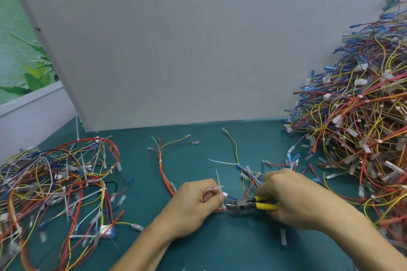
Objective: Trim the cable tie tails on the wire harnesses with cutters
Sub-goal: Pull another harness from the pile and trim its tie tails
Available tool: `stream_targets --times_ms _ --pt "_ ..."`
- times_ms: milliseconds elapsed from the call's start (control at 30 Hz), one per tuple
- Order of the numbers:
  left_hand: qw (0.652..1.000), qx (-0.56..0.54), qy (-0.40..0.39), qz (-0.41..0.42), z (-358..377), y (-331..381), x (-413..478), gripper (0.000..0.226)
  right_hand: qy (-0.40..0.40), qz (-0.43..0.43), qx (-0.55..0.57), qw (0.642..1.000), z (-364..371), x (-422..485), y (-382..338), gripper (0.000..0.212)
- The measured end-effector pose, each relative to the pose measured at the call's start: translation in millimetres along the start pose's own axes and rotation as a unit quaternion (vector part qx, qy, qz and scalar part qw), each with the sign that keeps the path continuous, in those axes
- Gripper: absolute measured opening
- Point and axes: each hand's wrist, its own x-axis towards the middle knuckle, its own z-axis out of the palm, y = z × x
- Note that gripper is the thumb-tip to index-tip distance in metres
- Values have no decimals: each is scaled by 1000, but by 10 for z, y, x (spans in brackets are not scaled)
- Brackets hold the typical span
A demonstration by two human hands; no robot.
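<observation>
Head view: left hand pinching white plastic cable tie tail on red-yellow wire harness, right hand gripping yellow-handled cutters just beside tie, teal mat beneath, tangled wire heap right of cutters.

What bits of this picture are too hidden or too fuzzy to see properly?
All in the head view:
- Blades of the cutters: blurred, so contact with the cable tie tail is unclear.
- Harness: partly hidden inside the left hand.
- Cutter handles: mostly covered by the right hand.
- Right pile: cut off by the frame edge.
- Left pile: motion-blurred, cut off at the left edge.
</observation>
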Motion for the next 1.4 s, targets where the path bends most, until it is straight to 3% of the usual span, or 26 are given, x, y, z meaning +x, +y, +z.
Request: stream_targets --times_ms 700,1200,1400 --pt "1000 -7 -3 -18 5 2 3 21 29 -23 -16 999 60 18 -67 9" --pt "1000 0 -1 -2 19 -25 6 21 40 10 -49 998 55 -14 -129 15" --pt "993 -107 32 -47 -2 -74 19 17 29 19 -46 998 70 -12 -116 18"
